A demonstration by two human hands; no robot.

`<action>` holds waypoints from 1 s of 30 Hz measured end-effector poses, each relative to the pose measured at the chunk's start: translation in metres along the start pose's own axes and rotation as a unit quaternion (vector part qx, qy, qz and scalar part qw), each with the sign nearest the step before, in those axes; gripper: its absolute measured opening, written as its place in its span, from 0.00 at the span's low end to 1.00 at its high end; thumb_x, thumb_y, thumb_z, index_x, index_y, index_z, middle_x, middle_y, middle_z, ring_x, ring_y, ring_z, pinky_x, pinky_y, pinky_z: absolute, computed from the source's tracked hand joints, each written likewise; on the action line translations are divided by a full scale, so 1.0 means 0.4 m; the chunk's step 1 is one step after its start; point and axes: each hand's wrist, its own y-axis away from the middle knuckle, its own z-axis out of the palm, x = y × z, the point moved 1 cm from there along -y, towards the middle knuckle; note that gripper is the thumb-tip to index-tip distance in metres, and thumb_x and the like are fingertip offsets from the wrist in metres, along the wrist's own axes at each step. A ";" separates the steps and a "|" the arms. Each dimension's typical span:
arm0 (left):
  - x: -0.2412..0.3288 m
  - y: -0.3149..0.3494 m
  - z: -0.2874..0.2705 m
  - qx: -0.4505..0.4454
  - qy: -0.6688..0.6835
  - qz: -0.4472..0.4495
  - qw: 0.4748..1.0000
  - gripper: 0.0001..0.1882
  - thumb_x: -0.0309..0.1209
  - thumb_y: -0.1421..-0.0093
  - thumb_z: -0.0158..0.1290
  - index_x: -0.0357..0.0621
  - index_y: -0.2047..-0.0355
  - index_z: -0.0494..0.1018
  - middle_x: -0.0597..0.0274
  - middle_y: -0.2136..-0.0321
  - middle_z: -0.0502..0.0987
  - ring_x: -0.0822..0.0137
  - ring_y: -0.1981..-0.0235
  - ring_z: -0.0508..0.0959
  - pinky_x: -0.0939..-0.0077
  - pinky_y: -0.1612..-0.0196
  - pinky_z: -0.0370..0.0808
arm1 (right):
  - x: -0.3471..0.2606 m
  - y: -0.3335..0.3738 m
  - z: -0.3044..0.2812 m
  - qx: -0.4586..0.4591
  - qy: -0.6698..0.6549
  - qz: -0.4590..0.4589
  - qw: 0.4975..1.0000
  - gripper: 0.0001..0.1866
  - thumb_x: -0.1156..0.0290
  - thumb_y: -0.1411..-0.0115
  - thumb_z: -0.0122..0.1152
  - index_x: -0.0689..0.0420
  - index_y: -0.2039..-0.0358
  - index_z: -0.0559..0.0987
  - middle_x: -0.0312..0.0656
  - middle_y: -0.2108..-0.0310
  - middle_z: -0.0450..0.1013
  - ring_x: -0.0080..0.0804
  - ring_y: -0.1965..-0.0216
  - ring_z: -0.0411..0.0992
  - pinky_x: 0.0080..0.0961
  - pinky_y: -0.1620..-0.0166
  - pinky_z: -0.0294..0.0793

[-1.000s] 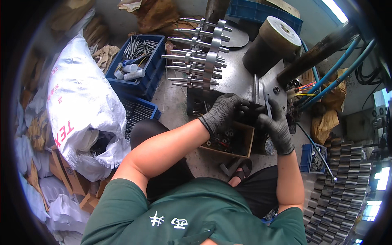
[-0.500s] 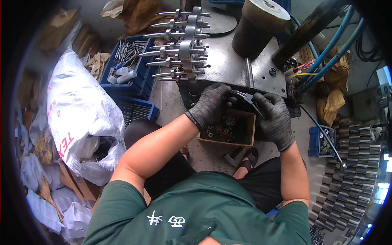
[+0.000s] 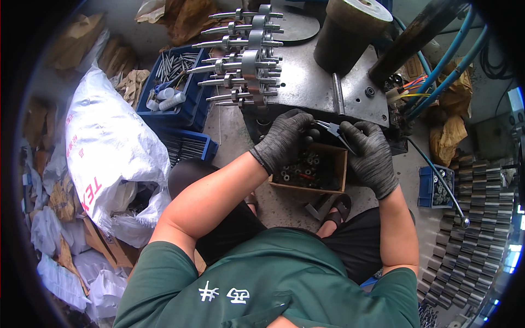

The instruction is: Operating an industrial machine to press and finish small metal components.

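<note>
My right hand (image 3: 373, 158), in a dark grey glove, is closed around a pair of pliers (image 3: 333, 130) whose slim jaws point left. At the tips of those jaws, the gloved fingers of my left hand (image 3: 284, 139) are pinched together. Whatever small part they may hold is hidden by the fingers. Both hands hover just in front of the metal machine table (image 3: 298, 87), above an open wooden box (image 3: 307, 189) with small dark rings and fittings in it.
Several steel shafts with round collars (image 3: 252, 63) stand along the table's left edge. A heavy cylinder (image 3: 350, 41) and a steel rod (image 3: 337, 93) are on it. Left are blue bins (image 3: 188, 120) and a white sack (image 3: 109, 147); right, a small blue bin (image 3: 424, 188) and stacked metal cylinders (image 3: 470, 229).
The whole view has shifted slightly, with the scene sitting a little farther right. Both hands keep nearly the same pose around the pliers.
</note>
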 end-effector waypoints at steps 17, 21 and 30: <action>0.009 0.004 -0.009 -0.004 -0.029 -0.001 1.000 0.05 0.31 0.38 0.54 0.49 0.62 0.72 0.66 0.66 0.73 0.71 0.67 0.76 0.79 0.67 0.75 | 0.001 -0.005 0.003 -0.016 0.031 -0.019 0.999 0.29 0.80 0.56 0.64 0.51 0.49 0.80 0.51 0.59 0.75 0.50 0.58 0.74 0.39 0.56 0.77; 0.010 0.003 -0.012 -0.013 -0.031 0.000 0.999 0.06 0.31 0.37 0.53 0.48 0.60 0.73 0.66 0.65 0.74 0.68 0.65 0.77 0.75 0.67 0.76 | 0.001 -0.004 0.002 -0.051 0.029 0.011 0.998 0.29 0.80 0.55 0.63 0.51 0.48 0.79 0.51 0.58 0.75 0.52 0.59 0.75 0.38 0.55 0.77; -0.077 -0.122 -0.103 -0.143 -0.422 0.432 0.784 0.13 0.21 0.38 0.48 0.35 0.52 0.68 0.49 0.58 0.76 0.57 0.55 0.79 0.68 0.51 0.79 | -0.005 -0.147 0.082 -0.061 -0.408 0.218 0.884 0.29 0.75 0.45 0.58 0.61 0.40 0.72 0.37 0.68 0.76 0.20 0.66 0.72 0.20 0.62 0.75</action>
